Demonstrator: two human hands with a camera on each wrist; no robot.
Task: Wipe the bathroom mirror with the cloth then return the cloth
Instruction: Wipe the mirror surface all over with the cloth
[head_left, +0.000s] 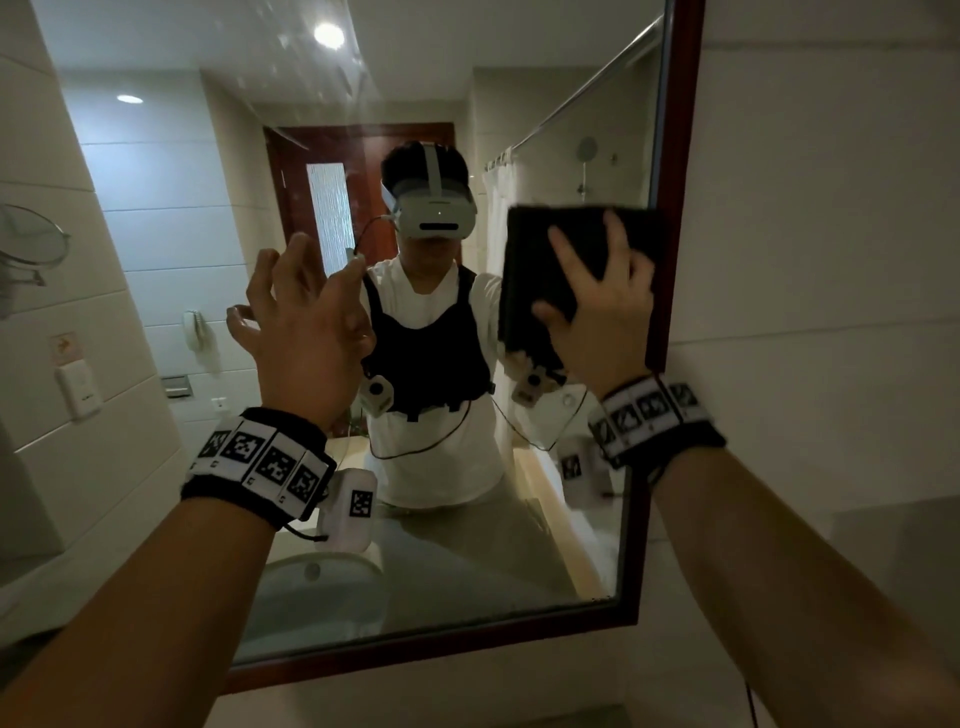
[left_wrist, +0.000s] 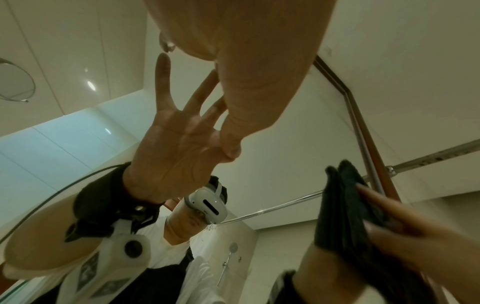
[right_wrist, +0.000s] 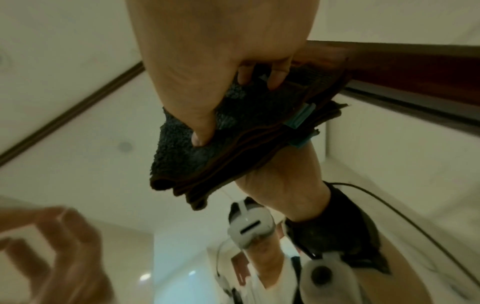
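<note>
The cloth (head_left: 545, 270), dark and folded into a thick pad, sits at the right of the head view, pressed flat against the glass of the mirror (head_left: 218, 171) close to its right-hand edge, with its upper right corner reaching the dark red wooden frame (head_left: 675, 156). The right hand (head_left: 602, 306) holds it there: spread fingers lie over the back of the pad and the thumb hooks its lower left edge. In the right wrist view the thumb and curled fingertips dig into the cloth's fuzzy layers (right_wrist: 233, 127), a small teal tag shows at its edge, and the pad meets its own reflection on the glass. The left hand (head_left: 301, 322) is raised at centre left of the head view, holding nothing, fingers loosely bent and apart, in front of the mirror; the left wrist view shows its reflected palm with fingers spread, and a real fingertip appears to meet the reflection at the glass. Both wrists wear black bands with white patterned marker tags (head_left: 260, 457). The mirror reflects the person in a white headset, white shirt and dark chest harness, a reddish door behind, a shower rail and curtain. On the tiled wall at the far left hangs a round swivel mirror (head_left: 31, 239).
</note>
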